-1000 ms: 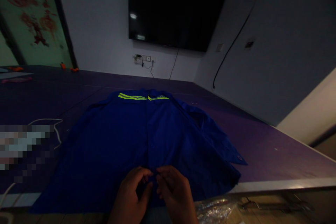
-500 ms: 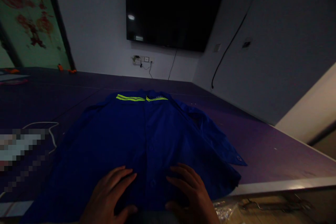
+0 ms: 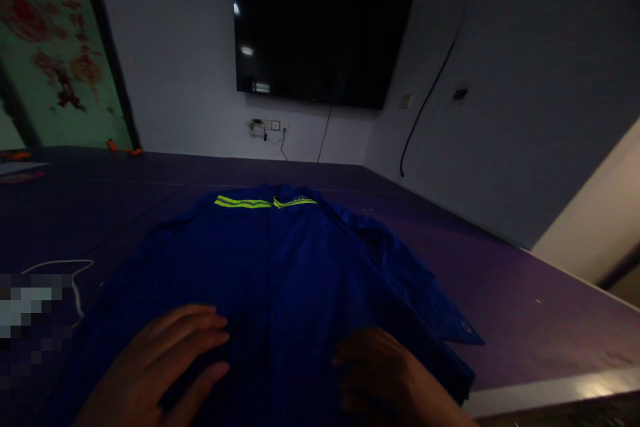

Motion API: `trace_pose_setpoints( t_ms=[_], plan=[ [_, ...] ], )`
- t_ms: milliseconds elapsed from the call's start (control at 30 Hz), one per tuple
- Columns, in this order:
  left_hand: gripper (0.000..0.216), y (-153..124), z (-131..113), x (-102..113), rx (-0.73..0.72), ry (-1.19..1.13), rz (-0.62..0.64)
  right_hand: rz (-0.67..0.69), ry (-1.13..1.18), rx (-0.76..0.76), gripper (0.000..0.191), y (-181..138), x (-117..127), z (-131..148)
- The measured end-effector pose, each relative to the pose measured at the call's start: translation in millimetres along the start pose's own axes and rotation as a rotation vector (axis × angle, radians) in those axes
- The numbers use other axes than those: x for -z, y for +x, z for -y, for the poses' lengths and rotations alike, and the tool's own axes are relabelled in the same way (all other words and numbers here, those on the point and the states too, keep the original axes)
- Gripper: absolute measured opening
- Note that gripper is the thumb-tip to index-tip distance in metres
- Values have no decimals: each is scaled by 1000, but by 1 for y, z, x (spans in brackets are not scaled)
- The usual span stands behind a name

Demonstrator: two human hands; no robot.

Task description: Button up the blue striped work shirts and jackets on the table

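A blue work jacket (image 3: 310,260) with yellow-green reflective stripes across the chest lies front side up and spread out on a purple surface (image 3: 505,280). Its collar points away from me, and one sleeve stretches out to the right. Over the lower left part of the jacket is my left hand (image 3: 163,363), fingers extended and apart, holding nothing. My right hand (image 3: 383,373) hovers at or just above the lower right part, with bent, slightly blurred fingers and nothing seen in them. Whether either hand touches the cloth, I cannot tell.
A white cable (image 3: 77,280) lies at the left beside a pixelated patch. The pale edge (image 3: 540,390) of the purple surface runs along the lower right. A large black television (image 3: 320,33) hangs on the back wall, above sockets (image 3: 273,127). Orange objects (image 3: 125,149) sit far left.
My hands have moved farther apart, the left one leftward and the right one slightly rightward. The view has tilted up a little, and the jacket stays spread flat.
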State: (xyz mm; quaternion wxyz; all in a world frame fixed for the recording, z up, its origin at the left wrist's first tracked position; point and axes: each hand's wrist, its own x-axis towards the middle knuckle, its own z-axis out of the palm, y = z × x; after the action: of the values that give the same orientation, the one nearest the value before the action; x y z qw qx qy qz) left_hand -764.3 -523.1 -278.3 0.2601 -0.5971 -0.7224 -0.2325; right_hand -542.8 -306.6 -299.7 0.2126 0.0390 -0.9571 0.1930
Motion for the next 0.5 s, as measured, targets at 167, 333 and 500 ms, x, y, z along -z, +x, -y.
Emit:
trace_pose_setpoints(
  t_ms=[167,333,500],
  plan=[
    [58,118,22,0,220,128,-231,-86,-86,-30,23,59,54,-56],
    [71,221,75,-40,500,212,-481,-313,-185,-100,37,157,63,-177],
    [79,255,156,-92,817,236,-518,-227,-299,-396,48,239,52,-273]
  ],
)
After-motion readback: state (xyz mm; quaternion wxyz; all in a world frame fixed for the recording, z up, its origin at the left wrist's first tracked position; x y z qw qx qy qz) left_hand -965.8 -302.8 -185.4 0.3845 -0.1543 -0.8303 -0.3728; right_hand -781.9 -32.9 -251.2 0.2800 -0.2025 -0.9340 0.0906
